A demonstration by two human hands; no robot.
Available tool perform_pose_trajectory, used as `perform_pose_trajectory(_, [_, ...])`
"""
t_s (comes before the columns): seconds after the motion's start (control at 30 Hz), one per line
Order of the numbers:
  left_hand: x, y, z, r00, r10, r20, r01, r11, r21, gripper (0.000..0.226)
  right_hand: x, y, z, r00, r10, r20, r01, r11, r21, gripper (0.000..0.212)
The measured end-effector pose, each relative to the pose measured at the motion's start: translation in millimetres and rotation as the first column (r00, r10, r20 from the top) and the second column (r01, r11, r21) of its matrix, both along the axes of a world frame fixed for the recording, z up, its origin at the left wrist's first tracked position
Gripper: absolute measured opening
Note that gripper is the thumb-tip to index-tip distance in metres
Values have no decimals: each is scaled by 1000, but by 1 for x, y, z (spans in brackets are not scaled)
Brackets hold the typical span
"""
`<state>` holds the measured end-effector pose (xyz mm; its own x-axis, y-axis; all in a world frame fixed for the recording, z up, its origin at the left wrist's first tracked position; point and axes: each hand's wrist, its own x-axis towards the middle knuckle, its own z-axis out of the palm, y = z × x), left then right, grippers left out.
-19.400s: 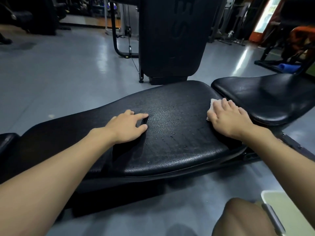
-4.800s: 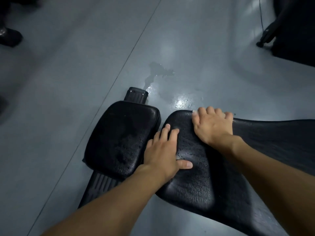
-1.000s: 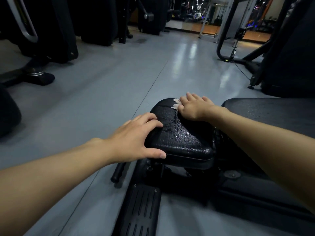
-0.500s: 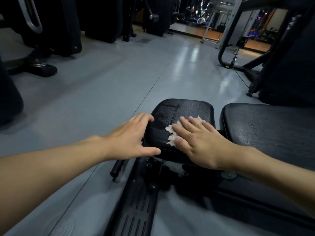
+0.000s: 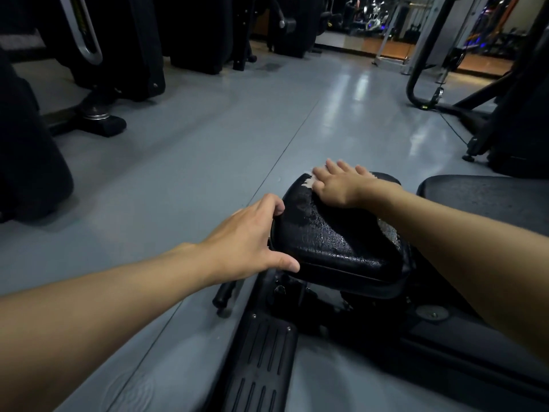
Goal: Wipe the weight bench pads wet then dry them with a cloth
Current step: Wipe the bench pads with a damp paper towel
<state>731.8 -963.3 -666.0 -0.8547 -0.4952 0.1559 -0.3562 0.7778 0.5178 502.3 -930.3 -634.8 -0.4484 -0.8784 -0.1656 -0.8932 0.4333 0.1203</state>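
The small black end pad (image 5: pixel 329 242) of the weight bench glistens with water. My right hand (image 5: pixel 338 185) lies flat on its far edge, fingers straight, pressing a white cloth (image 5: pixel 308 182) of which only a scrap shows at the fingertips. My left hand (image 5: pixel 252 242) rests on the pad's left side, thumb along the near edge and fingers bent over the far corner. The longer black pad (image 5: pixel 481 200) lies to the right, partly behind my right forearm.
A ribbed black foot plate (image 5: pixel 261 364) and the bench frame sit below the pad. Dark gym machines (image 5: pixel 118 49) stand at the left and back. A cable machine base (image 5: pixel 505 114) is at the right. Grey floor (image 5: pixel 222 138) stretches ahead.
My right hand has slid the cloth from the near part of the small pad back to its far edge. My left hand stays on the pad's left side.
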Motion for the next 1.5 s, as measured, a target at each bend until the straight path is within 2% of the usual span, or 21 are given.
perform_pose_trajectory(0.2, [0,3,-2,999,3,-38,-1,998,70,116,69,79,13,963,268,10,-268,959,96,58])
perform_pose_trajectory(0.3, [1,4,-2,999,10,-46,-6,996,85,122,86,109,21,938,345,-29,-339,933,121,70])
perform_pose_trajectory(0.37, [0,3,-2,999,3,-42,0,998,69,123,87,116,27,946,323,-24,-320,942,101,70])
perform_pose_trajectory(0.47, [-1,2,-2,999,10,-38,-8,998,66,123,85,106,26,957,288,25,-289,951,111,58])
perform_pose_trajectory(0.57, [-2,1,-3,1000,5,-22,-4,998,60,123,68,73,18,970,234,57,-240,964,116,55])
perform_pose_trajectory(0.7, [-2,-1,-4,1000,10,2,-10,997,79,126,31,5,3,988,150,37,-150,989,-3,50])
perform_pose_trajectory(0.83, [-1,0,-2,1000,14,9,-15,995,97,131,19,-29,-3,996,72,48,-74,996,40,52])
perform_pose_trajectory(0.93, [-1,1,-3,1000,29,9,-30,993,113,136,34,-15,-3,989,145,22,-146,989,21,50])
perform_pose_trajectory(1.13, [-5,2,3,997,43,66,-42,999,-17,146,85,71,10,920,391,41,-392,919,36,50])
perform_pose_trajectory(1.23, [-6,1,4,998,34,61,-32,999,-40,147,86,88,17,901,434,29,-435,898,71,52])
perform_pose_trajectory(1.33, [-6,0,4,997,23,73,-19,999,-48,146,69,62,14,932,355,74,-360,930,69,52])
perform_pose_trajectory(1.4, [-6,1,7,996,7,87,-2,999,-48,143,49,28,9,960,274,53,-275,961,22,51])
perform_pose_trajectory(1.5, [-6,2,9,991,-52,123,50,999,17,121,24,-10,4,985,163,50,-164,986,12,51])
